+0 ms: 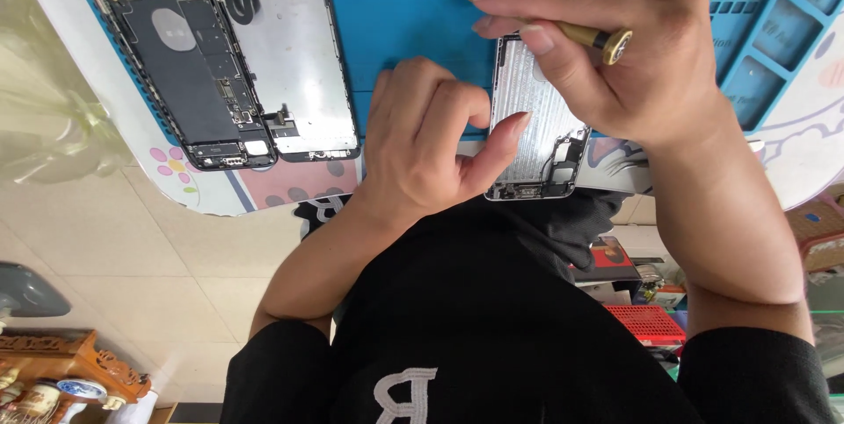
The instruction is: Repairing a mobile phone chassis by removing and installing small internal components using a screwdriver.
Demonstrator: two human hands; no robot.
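The slim brass-handled precision screwdriver [563, 32] is gripped in the right hand [629, 54], fingers closed round the shaft, w/ the fine tip pointing out over the blue silicone repair mat [404, 19], clear of any part. The left hand [426, 142] is curled loosely, nothing enclosed in it; its thumb is pressed against the left edge of the silver metal-backed phone panel [534, 112]. That panel is laid at the near edge of the mat, partly hidden under the right hand, its lower end w/ small flex parts overhanging toward the body.

To the left, well apart, an opened black phone housing w/ circuit board [180, 63] and a second silver-shielded display panel [290, 63] are laid side by side, touching or nearly so. Moulded compartments [774, 28] are seen at the right of the mat.

For good handling, approx.: the panel should be kept pinned flat by the thumb so it cannot be slid off the mat edge; the driver should be held upright over a screw, w/ light pressure, so the head is not stripped; the thin flex parts at the lower end should be left untouched, as they look easily torn
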